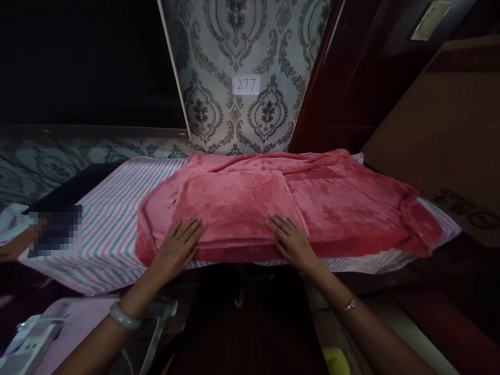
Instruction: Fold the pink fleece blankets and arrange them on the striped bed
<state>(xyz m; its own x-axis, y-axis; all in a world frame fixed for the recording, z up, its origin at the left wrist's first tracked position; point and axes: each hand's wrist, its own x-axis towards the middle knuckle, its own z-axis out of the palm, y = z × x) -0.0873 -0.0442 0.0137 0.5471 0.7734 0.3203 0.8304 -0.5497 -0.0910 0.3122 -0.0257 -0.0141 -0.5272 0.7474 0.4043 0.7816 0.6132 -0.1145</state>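
A pink plush blanket lies spread over a table. On its left half rests a squarish folded section of the same plush fabric. My left hand lies flat on the near left corner of that section, fingers stretched out. Flat on its near right part is my right hand, its fingers slightly spread. Both palms touch the fabric, and neither hand grips anything. Whether the folded section is joined to the blanket below, I cannot tell.
Beneath the blanket is a striped cloth. A television stands at the back left, a cardboard box at the right. A paper marked 277 is on the wall. A power strip lies at the lower left.
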